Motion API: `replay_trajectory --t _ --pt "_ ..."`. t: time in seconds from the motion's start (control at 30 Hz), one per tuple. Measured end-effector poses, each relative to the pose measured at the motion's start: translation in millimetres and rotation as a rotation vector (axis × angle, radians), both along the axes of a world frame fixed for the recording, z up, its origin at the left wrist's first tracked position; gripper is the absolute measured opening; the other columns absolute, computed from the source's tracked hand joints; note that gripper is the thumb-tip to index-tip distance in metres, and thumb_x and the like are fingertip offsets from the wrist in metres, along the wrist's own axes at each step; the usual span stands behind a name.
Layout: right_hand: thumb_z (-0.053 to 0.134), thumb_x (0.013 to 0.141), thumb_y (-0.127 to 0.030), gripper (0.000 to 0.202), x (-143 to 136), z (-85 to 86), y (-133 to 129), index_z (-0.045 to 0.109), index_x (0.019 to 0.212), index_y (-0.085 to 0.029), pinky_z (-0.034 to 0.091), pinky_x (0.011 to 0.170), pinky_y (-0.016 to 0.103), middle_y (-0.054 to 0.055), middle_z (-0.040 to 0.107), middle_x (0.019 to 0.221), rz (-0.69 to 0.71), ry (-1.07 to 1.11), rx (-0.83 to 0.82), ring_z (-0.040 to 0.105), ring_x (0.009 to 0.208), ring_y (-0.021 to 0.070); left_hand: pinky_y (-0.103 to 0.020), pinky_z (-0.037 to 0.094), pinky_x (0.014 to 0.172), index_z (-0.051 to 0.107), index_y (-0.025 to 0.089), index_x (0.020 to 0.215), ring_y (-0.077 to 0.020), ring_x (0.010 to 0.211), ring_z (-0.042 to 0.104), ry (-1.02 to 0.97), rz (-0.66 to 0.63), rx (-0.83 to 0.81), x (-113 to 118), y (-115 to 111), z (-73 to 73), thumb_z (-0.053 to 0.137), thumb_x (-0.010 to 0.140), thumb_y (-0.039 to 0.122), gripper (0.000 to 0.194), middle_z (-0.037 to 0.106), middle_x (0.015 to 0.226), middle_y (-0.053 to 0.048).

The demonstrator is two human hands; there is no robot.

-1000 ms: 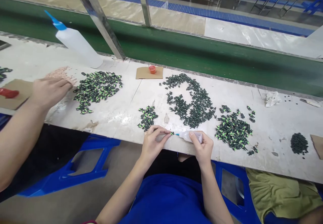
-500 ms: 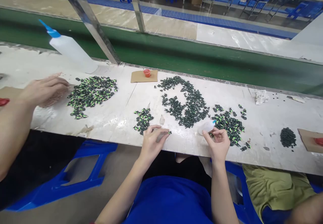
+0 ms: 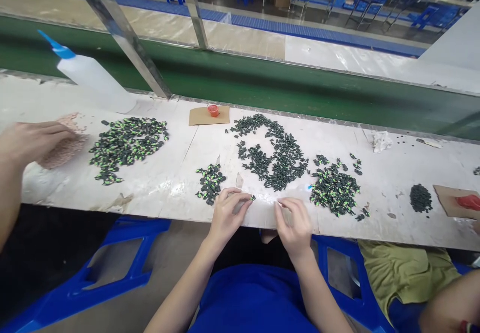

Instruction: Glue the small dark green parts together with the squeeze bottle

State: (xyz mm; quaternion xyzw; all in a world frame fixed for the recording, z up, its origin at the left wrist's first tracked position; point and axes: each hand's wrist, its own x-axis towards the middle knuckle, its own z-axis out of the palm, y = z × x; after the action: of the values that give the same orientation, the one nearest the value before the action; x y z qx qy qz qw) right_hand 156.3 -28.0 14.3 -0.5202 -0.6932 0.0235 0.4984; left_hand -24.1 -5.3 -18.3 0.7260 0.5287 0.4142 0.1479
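My left hand [image 3: 229, 212] is closed in a pinch at the front of the white table, holding a small black-and-green piece [image 3: 253, 198] at its fingertips. Just to the right, my right hand [image 3: 294, 223] has thumb and forefinger together; whatever they pinch is too small to make out. Behind it lies a small translucent bottle with a blue tip [image 3: 310, 187]. Black-and-green pieces form a small pile [image 3: 210, 183] left of my left hand and a larger pile [image 3: 335, 190] right of the bottle. Small dark parts [image 3: 285, 158] are spread out beyond both hands.
A red cup [image 3: 213, 110] stands on cardboard [image 3: 198, 117] at the back. Left, a co-worker's hand [image 3: 33, 143] touches pale pink bits [image 3: 63, 152], near another green-black pile [image 3: 127, 145] and a large white bottle [image 3: 97, 83]. A black pile [image 3: 420, 198] lies right.
My right hand has come away from the small bottle and moved left, close to my left hand. The bottle now lies on the table. My left hand still holds its piece.
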Motion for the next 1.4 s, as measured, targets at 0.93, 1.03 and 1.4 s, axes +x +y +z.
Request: replay_trajectory --t 0.93,1.03,1.4 --pt "0.046 0.092 -0.021 0.020 -27 -5.9 70 0.065 0.087 -0.017 0.049 0.071 0.036 0.011 0.065 0.087 -0.158 -0.122 -0.493 0.060 0.081 0.0243 -0.041 0.045 0.086 0.070 0.022 0.088 -0.0229 0.095 0.054 -0.008 0.021 0.072 1 2 -4.8 0.061 0.087 0.024 0.009 0.072 0.092 -0.005" --pt "0.043 0.094 -0.025 0.022 -25 -1.6 58 0.063 0.091 -0.018 0.051 0.073 0.034 0.008 0.067 0.087 -0.037 0.060 -0.434 0.062 0.078 0.0204 -0.041 0.043 0.085 0.070 0.022 0.087 -0.0236 0.096 0.053 0.009 0.026 0.083 3 2 -4.7 0.063 0.086 0.022 0.007 0.072 0.092 -0.004" --pt "0.060 0.083 -0.033 0.023 -22 -7.3 8 0.072 0.096 -0.018 0.058 0.070 0.035 0.008 0.074 0.084 0.097 0.477 -0.734 0.070 0.072 0.0204 -0.038 0.035 0.083 0.068 0.022 0.088 -0.0237 0.099 0.059 0.083 0.017 0.068 2 -5 0.3 0.057 0.090 0.016 0.013 0.075 0.084 -0.002"
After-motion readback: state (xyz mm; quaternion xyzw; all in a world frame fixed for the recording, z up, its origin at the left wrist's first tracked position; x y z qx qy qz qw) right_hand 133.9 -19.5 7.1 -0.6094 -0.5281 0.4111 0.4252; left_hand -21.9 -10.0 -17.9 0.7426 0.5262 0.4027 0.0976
